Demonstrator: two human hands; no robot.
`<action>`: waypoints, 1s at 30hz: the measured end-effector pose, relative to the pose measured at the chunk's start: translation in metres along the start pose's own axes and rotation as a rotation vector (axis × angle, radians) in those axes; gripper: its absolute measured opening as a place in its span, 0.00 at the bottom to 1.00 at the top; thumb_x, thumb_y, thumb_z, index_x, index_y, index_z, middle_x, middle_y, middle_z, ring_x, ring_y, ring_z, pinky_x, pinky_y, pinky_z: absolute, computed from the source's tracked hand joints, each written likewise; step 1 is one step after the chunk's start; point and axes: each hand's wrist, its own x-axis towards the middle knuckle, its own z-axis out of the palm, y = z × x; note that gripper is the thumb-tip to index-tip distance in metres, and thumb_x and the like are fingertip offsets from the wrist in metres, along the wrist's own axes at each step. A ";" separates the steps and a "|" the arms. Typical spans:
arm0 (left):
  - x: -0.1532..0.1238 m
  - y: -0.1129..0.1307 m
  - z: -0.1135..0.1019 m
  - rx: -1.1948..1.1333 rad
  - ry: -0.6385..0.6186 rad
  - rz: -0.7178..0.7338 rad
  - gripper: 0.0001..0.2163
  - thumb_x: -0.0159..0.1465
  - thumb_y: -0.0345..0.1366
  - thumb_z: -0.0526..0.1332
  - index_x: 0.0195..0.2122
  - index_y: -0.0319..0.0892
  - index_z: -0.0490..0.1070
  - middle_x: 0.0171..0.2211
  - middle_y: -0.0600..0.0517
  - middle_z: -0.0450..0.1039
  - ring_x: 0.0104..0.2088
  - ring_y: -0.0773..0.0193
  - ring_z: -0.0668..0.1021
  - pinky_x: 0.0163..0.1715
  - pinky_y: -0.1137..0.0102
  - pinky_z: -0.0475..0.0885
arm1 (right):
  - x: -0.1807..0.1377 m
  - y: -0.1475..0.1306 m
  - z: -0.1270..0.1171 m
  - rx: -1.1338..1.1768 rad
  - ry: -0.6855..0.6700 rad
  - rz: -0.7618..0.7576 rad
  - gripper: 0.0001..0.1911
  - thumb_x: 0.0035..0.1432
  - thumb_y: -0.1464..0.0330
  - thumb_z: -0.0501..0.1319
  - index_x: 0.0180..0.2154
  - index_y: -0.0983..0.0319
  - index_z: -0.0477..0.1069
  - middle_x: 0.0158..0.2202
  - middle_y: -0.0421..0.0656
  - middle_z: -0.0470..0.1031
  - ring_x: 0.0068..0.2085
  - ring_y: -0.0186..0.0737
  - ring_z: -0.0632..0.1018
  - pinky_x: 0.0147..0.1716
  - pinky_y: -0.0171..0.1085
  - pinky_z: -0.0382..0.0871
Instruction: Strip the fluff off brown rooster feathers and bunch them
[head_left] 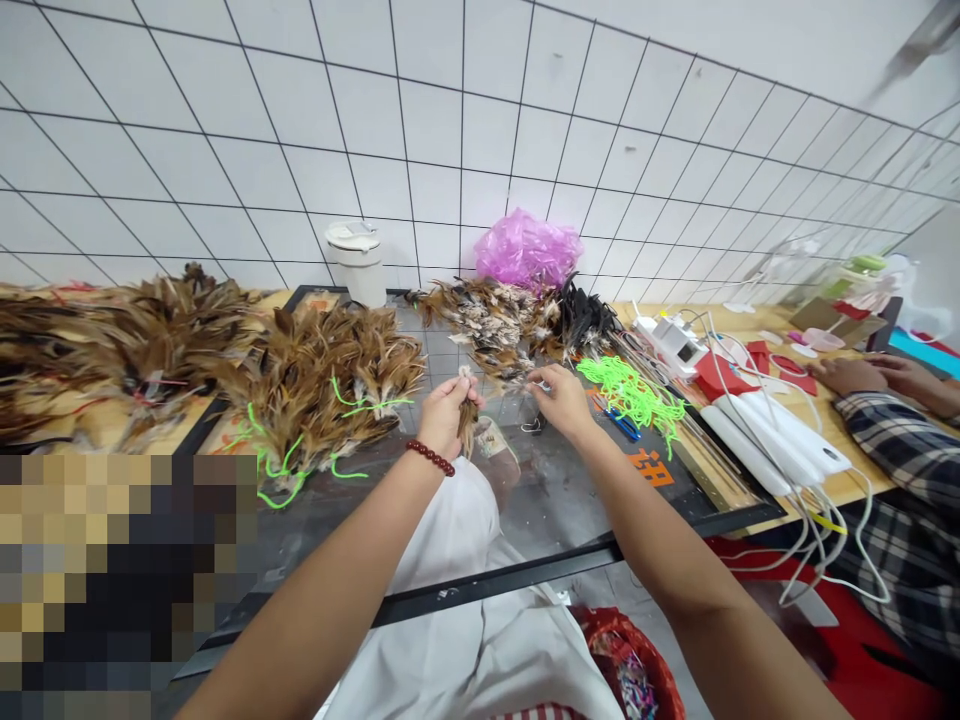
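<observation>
My left hand (444,412), with a dark red bead bracelet on its wrist, is closed around a small bunch of brown feathers (469,418) held upright above the glass-topped table (540,500). My right hand (559,398) reaches forward with its fingertips at the near edge of a loose pile of speckled feathers (499,322). Just right of it lies a heap of neon green cord (630,390). To the left of my left hand sits a large pile of brown feather bundles (322,385) tied with green cord.
More brown feathers (112,345) cover the table's left. A white lidded cup (355,260) and a pink plastic bag (529,248) stand by the tiled wall. Black feathers (589,318), white cables and a power strip (772,435) lie right. Another person's plaid-sleeved arm (892,430) rests there.
</observation>
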 end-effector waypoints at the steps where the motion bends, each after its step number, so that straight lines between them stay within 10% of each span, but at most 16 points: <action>1: 0.000 0.000 0.000 0.006 0.004 -0.001 0.08 0.54 0.35 0.66 0.29 0.37 0.70 0.18 0.57 0.65 0.20 0.72 0.71 0.25 0.74 0.70 | 0.000 0.001 0.004 0.006 -0.015 0.026 0.06 0.53 0.68 0.61 0.35 0.58 0.76 0.33 0.43 0.73 0.36 0.40 0.73 0.38 0.39 0.65; 13: -0.002 -0.002 0.002 0.081 0.002 0.017 0.07 0.53 0.35 0.66 0.28 0.37 0.73 0.21 0.53 0.71 0.22 0.71 0.73 0.28 0.73 0.70 | -0.002 -0.018 -0.015 -0.032 0.029 -0.231 0.10 0.62 0.67 0.55 0.37 0.58 0.76 0.37 0.44 0.76 0.42 0.43 0.73 0.43 0.41 0.60; 20: -0.010 0.002 0.007 0.632 -0.028 0.296 0.07 0.55 0.35 0.62 0.30 0.39 0.78 0.28 0.51 0.78 0.33 0.65 0.76 0.36 0.73 0.68 | -0.011 -0.042 -0.021 -0.235 -0.116 -0.501 0.12 0.61 0.73 0.53 0.40 0.59 0.74 0.39 0.45 0.76 0.42 0.41 0.70 0.44 0.42 0.54; 30: -0.008 -0.010 0.003 0.809 -0.162 0.210 0.11 0.56 0.39 0.59 0.22 0.38 0.75 0.24 0.50 0.76 0.26 0.66 0.73 0.31 0.72 0.66 | -0.012 -0.045 -0.015 -0.225 0.020 -0.483 0.09 0.63 0.67 0.55 0.37 0.61 0.74 0.34 0.43 0.77 0.38 0.38 0.71 0.44 0.42 0.53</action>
